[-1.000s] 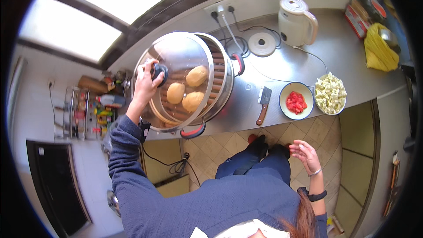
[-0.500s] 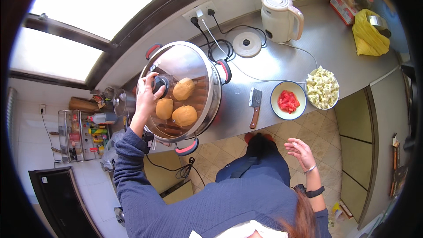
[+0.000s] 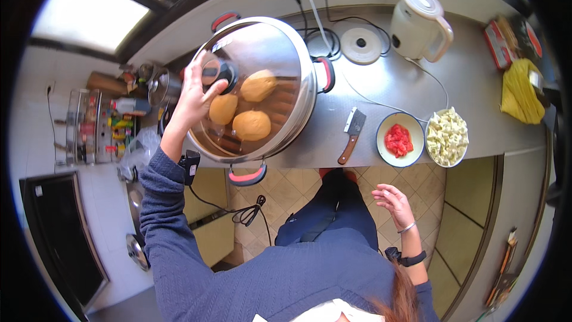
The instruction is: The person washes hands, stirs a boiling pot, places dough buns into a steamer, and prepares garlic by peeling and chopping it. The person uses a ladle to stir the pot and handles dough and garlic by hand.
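Observation:
A large round electric pan (image 3: pixel 308 104) with black-and-red handles stands at the left of the counter under a clear glass lid (image 3: pixel 238 39). My left hand (image 3: pixel 193 92) is closed round the lid's black knob (image 3: pixel 223 76), thumb on the near side. Through the glass I see three rounded yellow-brown lumps of food (image 3: pixel 252 125) on a slatted brown surface. I cannot tell whether the lid sits fully down on the pan. My right hand (image 3: pixel 393 204) hangs free in front of the counter, fingers loosely bent and apart, holding nothing.
A cleaver (image 3: pixel 351 134) lies right of the pan. Beside it stand a bowl of chopped red pieces (image 3: pixel 398 141) and a bowl of pale chopped vegetable (image 3: pixel 447 137). Behind are a white kettle (image 3: pixel 417 24), its round base (image 3: pixel 361 45) and cords. A yellow bag (image 3: pixel 522 92) lies far right.
The whole view has shifted, so the counter things appear farther right and the pan higher. My left hand stays on the lid knob; my right hand remains free.

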The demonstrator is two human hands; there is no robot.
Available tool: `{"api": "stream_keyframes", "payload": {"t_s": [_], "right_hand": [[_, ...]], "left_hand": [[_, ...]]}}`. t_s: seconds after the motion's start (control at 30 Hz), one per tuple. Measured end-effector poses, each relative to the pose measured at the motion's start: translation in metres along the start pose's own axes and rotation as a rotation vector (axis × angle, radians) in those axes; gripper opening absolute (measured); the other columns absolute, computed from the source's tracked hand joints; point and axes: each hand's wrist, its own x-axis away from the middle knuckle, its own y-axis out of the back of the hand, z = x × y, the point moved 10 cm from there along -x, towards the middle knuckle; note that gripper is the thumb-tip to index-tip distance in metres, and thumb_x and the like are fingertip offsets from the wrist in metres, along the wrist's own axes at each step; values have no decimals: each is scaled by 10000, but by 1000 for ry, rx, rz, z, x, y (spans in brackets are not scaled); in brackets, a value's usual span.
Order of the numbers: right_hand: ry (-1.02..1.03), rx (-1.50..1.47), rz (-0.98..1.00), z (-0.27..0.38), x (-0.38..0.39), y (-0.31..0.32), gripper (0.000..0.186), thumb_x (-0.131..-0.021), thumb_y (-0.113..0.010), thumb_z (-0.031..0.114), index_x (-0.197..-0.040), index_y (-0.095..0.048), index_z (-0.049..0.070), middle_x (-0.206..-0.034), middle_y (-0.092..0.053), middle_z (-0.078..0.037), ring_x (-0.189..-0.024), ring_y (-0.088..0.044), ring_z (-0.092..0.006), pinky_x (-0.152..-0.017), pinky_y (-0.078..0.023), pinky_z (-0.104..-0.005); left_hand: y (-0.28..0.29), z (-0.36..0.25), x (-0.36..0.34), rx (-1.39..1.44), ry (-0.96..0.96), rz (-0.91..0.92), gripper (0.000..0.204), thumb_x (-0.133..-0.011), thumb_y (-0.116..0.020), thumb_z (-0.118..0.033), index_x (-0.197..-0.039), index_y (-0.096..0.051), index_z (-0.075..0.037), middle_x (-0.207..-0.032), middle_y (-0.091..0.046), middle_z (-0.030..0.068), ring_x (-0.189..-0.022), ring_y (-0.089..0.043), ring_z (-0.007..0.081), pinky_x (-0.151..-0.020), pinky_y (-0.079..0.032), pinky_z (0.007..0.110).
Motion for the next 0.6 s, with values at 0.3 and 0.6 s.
{"api": "stream_keyframes", "payload": {"t_s": [0.3,0.6], "right_hand": [[-77,240,166,-27,-47,-78,283,-922,-572,163,-1169,-579,25,-1072,-659,-100,-955,-624,-133,-799,-499,-243],[-1,825,487,-122,-100,-257,329,-896,-613,174,-1175,-561,6,-1051,-655,-89,-913,-618,-133,-764,-482,-237]], "left_hand": [[120,34,225,-125,177,-681,343,-747,-664,66,-1064,-620,-58,-1170,-498,100,-844,-520,158,-737,-457,270],[75,108,503,-104,663,-602,351,-738,-584,63,-1069,-615,-52,-1266,-481,136,-1021,-608,282,-860,-496,348]]}}
